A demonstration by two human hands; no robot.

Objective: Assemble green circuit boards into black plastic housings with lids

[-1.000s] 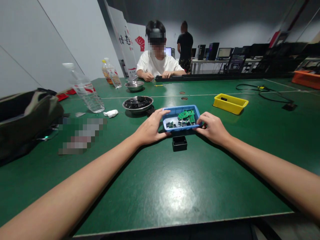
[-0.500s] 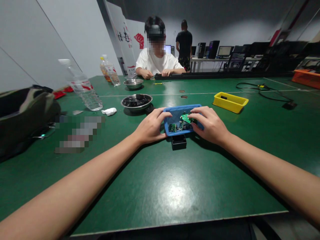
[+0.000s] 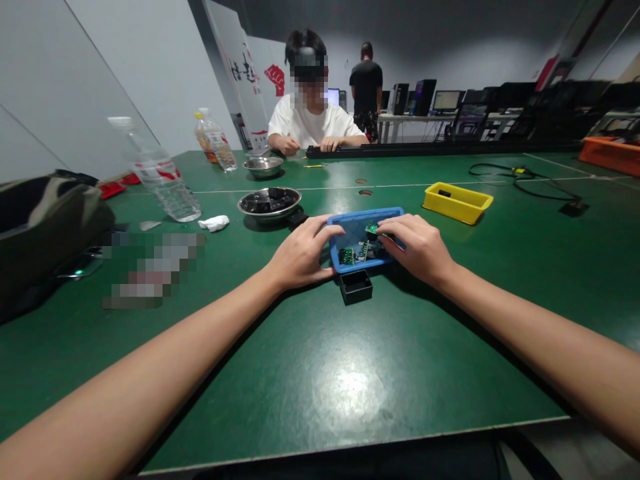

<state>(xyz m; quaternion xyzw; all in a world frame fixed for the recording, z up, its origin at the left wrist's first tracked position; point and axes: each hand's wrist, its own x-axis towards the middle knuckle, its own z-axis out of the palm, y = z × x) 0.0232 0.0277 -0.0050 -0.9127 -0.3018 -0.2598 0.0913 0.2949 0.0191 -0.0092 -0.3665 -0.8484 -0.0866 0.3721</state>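
Note:
My left hand point(image 3: 310, 252) grips the left end of a blue plastic tray point(image 3: 367, 216), thumb low at its near corner and fingers over the rim. Several green circuit boards point(image 3: 347, 256) and dark parts lie inside. Over the tray's right side, my right hand point(image 3: 417, 245) is closed with its fingertips on a green circuit board point(image 3: 371, 229), lifted at a tilt; the fingers cover part of it. Just in front of the tray a small open black plastic box point(image 3: 356, 287) rests on the green table point(image 3: 320, 373).
Beyond my left hand stands a metal bowl point(image 3: 269, 215) of black parts, with another metal bowl point(image 3: 263, 167) behind. A yellow tray point(image 3: 457, 204) sits to the right. Water bottles point(image 3: 167, 183), a crumpled tissue point(image 3: 214, 223) and a bag point(image 3: 45, 233) are left. A person point(image 3: 315, 117) sits opposite.
My right hand's fingers have drawn together on the circuit board and shifted it slightly within the tray. The left hand keeps its hold on the tray. The whole view has shifted a little.

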